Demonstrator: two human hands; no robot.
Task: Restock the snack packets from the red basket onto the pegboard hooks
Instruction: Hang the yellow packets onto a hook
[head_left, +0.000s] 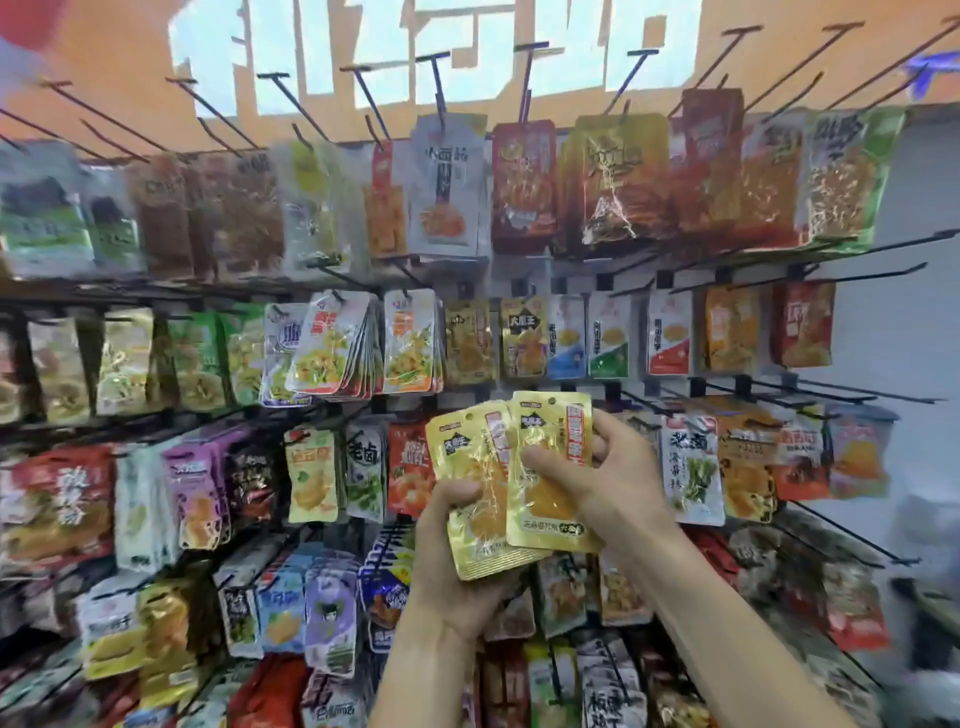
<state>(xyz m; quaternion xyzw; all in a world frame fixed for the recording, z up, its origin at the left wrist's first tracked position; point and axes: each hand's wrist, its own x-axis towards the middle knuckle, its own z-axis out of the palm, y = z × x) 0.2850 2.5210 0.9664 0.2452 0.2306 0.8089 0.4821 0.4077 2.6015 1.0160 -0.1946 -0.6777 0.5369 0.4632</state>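
Both hands are up in front of the pegboard (519, 275) now, working a small fan of gold snack packets (511, 483). The left hand (457, 561) is gripping the lower part of the nearer-left packet, thumb pressing on its face, fingers curling behind. The right hand (608, 473) is pinching the right packet, thumb on the front, fingers wrapping its right edge. The packets are sitting just in front of the third row of hooks, overlapping one another. The red basket is not showing anywhere in view. These look light, thin and floppy, with glossy foil that could slide between fingers, so I'd judge the safest hold is near the top, beside the punched hang hole, keeping that hole stiff enough to thread onto a hook. A matching gold packet (522, 338) is hanging in the second row, far side.
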